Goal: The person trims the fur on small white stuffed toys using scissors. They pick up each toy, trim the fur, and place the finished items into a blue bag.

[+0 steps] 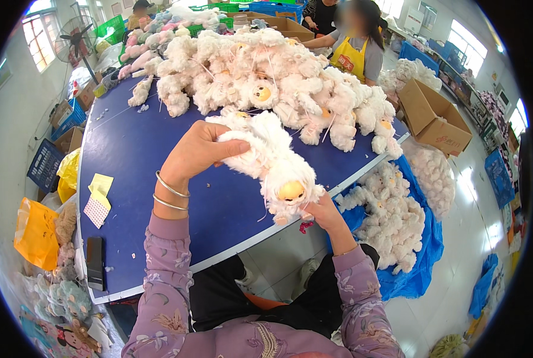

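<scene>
A white plush toy with a yellow-orange face is stretched between my hands above the near part of the blue table. My left hand is closed on its upper end, thumb across the fur. At the other end, beside the face, my right hand pinches the toy near its small pink paw or ear; the fingertips are partly hidden. Just below those fingers hangs a small magenta thing, too small to name. Beyond the toy lies a large heap of similar white plush toys, some with loose threads.
On the table's left lie yellow paper slips, a dotted sheet and a black phone. A blue sack of plush toys stands on the right, near a cardboard box. A co-worker in a yellow apron is across the heap.
</scene>
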`<state>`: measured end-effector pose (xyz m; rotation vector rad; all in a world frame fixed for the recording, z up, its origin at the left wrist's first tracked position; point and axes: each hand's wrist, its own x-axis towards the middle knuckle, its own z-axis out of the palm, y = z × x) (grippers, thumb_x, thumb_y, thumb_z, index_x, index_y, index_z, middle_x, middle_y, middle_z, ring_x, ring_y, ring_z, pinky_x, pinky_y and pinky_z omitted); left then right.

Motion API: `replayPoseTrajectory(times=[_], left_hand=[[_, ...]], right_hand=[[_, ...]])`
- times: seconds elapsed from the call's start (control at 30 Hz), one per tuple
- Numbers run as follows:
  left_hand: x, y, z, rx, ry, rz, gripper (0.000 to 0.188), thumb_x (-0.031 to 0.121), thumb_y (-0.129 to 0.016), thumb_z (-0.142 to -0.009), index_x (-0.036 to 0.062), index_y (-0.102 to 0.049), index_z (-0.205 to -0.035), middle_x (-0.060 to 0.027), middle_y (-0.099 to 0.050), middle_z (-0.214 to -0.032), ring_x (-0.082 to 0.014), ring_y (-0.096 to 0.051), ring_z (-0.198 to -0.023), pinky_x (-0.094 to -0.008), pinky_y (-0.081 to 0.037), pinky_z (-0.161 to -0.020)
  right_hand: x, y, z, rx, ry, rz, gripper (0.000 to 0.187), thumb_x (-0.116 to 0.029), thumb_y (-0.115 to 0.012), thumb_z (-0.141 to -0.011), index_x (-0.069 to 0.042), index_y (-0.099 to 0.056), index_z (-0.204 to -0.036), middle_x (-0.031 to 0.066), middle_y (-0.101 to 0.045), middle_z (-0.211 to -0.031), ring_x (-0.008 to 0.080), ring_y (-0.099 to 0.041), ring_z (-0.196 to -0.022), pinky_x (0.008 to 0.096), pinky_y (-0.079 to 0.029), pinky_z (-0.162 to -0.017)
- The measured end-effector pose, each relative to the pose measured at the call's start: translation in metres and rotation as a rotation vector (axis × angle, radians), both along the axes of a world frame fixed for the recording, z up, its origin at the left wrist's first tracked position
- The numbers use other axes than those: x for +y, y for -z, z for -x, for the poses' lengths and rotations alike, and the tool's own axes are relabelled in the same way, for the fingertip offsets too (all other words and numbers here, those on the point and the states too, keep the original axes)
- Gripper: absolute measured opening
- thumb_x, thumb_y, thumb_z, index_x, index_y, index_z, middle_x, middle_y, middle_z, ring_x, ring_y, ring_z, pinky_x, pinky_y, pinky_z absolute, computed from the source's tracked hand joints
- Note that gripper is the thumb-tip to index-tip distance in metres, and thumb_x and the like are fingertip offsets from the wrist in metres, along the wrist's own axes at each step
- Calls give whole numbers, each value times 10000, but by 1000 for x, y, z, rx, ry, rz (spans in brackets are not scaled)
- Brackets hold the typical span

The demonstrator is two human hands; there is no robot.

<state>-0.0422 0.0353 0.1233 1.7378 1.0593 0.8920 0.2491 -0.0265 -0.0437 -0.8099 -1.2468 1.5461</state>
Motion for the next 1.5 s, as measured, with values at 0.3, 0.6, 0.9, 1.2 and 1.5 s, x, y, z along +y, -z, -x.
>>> replayPoseTrajectory(times=[0.3, 0.6, 0.9, 1.2, 1.5], left_hand=[[-4, -3, -2, -205, 63, 106, 247, 264, -743, -805, 22, -702, -784, 15, -588, -614, -40, -471, -502, -195, -362, -451], [8, 31, -47, -496, 95, 149, 512, 315, -604, -900, -16, -484, -1273, -75, -592, -1160, -121, -559, -988, -251, -469, -797], [-18, 86, -117, -426, 298, 48, 541, 132, -738, -781, -9, -505, -1248, -52, -605, -1124, -127, -571, -991, -291, -474, -886], [-8, 111, -120, -396, 255, 45, 498, 74, -732, -783, 4, -519, -1228, -52, -620, -1130, -118, -580, -1022, -292, -476, -901], [-23, 107, -121, -334, 509, 232, 544, 41, -754, -757, 10, -515, -1245, -45, -610, -1159, -117, -562, -1049, -290, -458, -924]], right_hand=[[-1, -5, 3, 9, -10, -68, 411, -143, -668, -841, 11, -548, -1202, 24, -621, -1058, 88, -558, -899, 249, -457, -761], [0, -5, -2, 167, 83, 86, 406, -86, -602, -849, -11, -511, -1237, 6, -595, -1018, 65, -543, -805, 211, -435, -615], [-1, -7, 8, 40, 173, 105, 269, -119, -584, -876, -29, -572, -1129, -25, -581, -898, 30, -504, -730, 206, -398, -573], [6, -43, -14, -471, 320, -58, 336, -131, -642, -801, 49, -558, -1071, 29, -591, -895, 77, -509, -733, 233, -427, -641], [1, -47, -36, 40, 418, -62, 298, -256, -544, -931, 2, -596, -1071, -70, -447, -668, 14, -335, -541, 196, -262, -484]])
